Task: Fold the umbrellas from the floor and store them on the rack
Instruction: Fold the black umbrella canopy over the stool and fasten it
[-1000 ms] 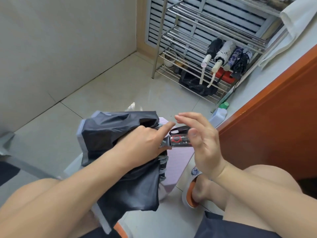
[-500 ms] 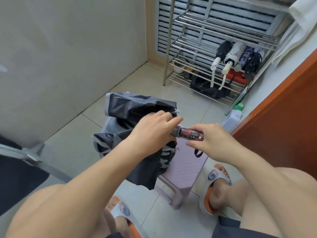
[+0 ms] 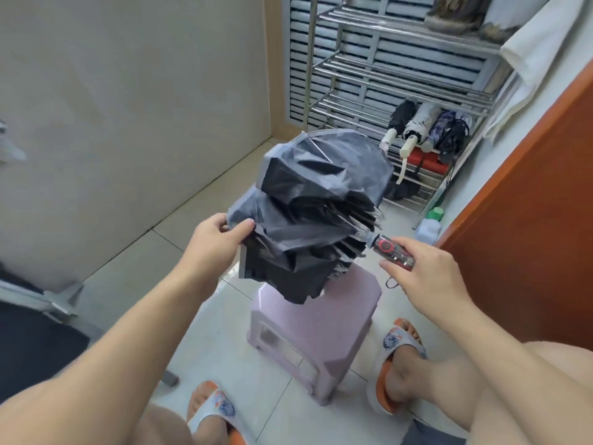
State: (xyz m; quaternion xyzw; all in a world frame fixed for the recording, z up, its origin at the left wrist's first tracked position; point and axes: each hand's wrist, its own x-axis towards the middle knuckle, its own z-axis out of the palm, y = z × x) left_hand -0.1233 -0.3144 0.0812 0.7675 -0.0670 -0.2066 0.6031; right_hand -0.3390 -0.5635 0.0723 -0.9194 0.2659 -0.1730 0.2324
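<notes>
A collapsed black umbrella (image 3: 314, 213) with a grey edge hangs in the air above a pink stool, its cloth loose and crumpled. My right hand (image 3: 423, 274) grips its clear handle (image 3: 390, 252), which has a red button. My left hand (image 3: 213, 242) pinches the cloth's left edge between thumb and fingers. The metal rack (image 3: 401, 75) stands against the far wall. Several folded umbrellas (image 3: 426, 130) lie side by side on its lower shelf.
A pink plastic stool (image 3: 311, 332) stands on the tiled floor between my feet in sandals. A white bottle with a green cap (image 3: 430, 226) sits by the orange door (image 3: 529, 203) on the right. Another open umbrella's dark canopy (image 3: 29, 342) lies at the left edge.
My left hand has moved from the shaft near the handle out to the cloth's left edge. The umbrella has risen and the cloth has spread out. My right hand now grips the handle.
</notes>
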